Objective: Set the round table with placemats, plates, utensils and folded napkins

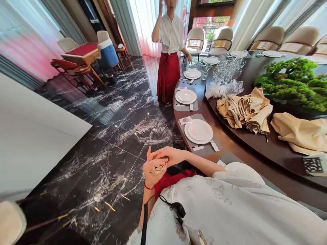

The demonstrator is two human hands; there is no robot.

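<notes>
My left hand [151,172], with a red cord bracelet at the wrist, is closed around a rolled beige cloth napkin [158,169]. The spiral end of the roll faces up toward me. From the other side, my right hand [173,155] folds over the far part of the roll, its fingers meeting those of the left. The rest of the roll is hidden by my hands. Both hands are in front of my waist, beside the table edge. The closest place setting there has stacked white plates [198,132] on a grey mat.
A stack of folded beige napkins [246,110], more beige cloth [302,132], upturned glasses [227,69] and a green plant [296,81] occupy the turntable [281,161]. Across the marble floor [120,136] stands a co-worker in a red apron [168,76]. Chairs [268,39] line the table's far side.
</notes>
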